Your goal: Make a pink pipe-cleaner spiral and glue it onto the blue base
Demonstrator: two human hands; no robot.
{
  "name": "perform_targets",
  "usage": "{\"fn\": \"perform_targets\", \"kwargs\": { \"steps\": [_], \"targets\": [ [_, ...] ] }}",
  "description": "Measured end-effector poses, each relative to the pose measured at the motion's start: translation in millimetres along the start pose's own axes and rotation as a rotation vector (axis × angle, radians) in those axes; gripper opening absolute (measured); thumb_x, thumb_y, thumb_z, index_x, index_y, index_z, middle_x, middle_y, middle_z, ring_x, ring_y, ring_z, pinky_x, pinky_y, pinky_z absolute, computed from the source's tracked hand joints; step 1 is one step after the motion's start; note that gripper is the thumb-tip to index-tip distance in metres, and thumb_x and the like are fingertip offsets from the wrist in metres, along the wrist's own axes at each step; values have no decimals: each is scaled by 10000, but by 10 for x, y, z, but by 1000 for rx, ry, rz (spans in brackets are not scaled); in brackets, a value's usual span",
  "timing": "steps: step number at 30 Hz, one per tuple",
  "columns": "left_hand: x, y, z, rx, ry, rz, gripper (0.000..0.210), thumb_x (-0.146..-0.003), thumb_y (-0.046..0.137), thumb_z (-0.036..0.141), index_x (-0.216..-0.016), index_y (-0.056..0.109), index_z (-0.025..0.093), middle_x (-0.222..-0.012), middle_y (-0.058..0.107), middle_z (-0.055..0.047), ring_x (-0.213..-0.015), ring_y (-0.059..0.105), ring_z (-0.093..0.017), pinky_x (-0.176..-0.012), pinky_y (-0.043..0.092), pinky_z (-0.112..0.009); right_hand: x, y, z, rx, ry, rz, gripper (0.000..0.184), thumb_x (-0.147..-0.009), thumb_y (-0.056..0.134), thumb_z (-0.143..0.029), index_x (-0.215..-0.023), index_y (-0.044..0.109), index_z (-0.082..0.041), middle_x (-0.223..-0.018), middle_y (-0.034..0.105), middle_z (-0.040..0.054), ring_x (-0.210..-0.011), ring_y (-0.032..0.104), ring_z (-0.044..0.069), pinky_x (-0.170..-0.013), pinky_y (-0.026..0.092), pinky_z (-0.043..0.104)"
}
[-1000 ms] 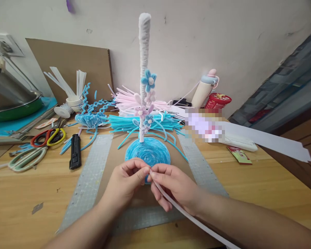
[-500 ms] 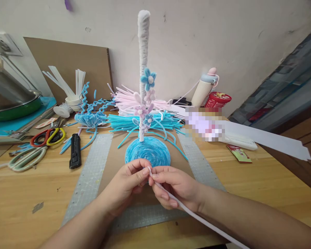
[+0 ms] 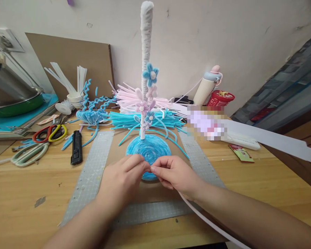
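Head view is showing the right hand (image 3: 177, 174) grasping a pale pink pipe cleaner (image 3: 209, 223) at the lower centre of the frame, its long tail running out past the bottom edge at lower right. The left hand's (image 3: 121, 178) fingers are meeting the right's and seem to be pinching the short end, though that tip is mostly hidden. The loose tail could be dragging or snagging at the desk's near edge and pulling the end free, and a hard bend could be kinking the core. Knuckles are hovering in front of the coiled blue disc (image 3: 159, 143), so a careless push could be tipping the white wrapped post (image 3: 146, 45) or knocking its felt-like flowers askew. Beneath, a brown board (image 3: 147, 193) is lying over a grey cutting mat (image 3: 89, 176) on the wooden desk (image 3: 248, 193). Scissors (image 3: 29, 154) and a black utility knife (image 3: 76, 148) are resting at left, a pinkish-topped bottle (image 3: 206, 88) is leaning at upper right, and a plain pale wall (image 3: 197, 34) is rising behind.
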State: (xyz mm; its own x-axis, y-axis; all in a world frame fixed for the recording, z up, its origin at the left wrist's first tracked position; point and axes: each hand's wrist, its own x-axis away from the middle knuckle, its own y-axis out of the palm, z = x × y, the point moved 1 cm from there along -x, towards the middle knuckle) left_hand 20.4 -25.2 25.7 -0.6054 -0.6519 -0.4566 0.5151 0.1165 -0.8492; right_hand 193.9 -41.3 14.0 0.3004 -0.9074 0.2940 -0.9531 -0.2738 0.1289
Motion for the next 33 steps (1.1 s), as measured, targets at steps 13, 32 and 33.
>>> {"fn": "perform_targets", "kwargs": {
  "steps": [13,32,33],
  "targets": [
    [-99,79,-76,868,-316,-9,72,-814,635,267,-833,671,207,-820,595,-22,-764,545,-149,-639,417,-251,-42,-49,73,-310,-32,-143,297,-721,729,-406,-755,587,-148,-506,486,-79,-367,373,19,-367,225,165],
    [-57,242,84,1816,-831,-91,189,-738,725,324,-760,659,149,-649,565,2,-579,496,-85,-583,363,-195,-33,95,92,-545,130,-230,231,-765,703,-304,-762,543,-137,-572,557,-49,-336,389,1,-327,172,145],
    [-56,241,85,1811,-830,-79,189,-739,725,322,-742,659,144,-648,556,7,-557,468,-72,-579,359,-191,-30,95,87,-551,132,-236,225,-766,701,-299,-775,542,-141,-568,549,-53,-334,370,-3,-333,164,144]
  ]
}}
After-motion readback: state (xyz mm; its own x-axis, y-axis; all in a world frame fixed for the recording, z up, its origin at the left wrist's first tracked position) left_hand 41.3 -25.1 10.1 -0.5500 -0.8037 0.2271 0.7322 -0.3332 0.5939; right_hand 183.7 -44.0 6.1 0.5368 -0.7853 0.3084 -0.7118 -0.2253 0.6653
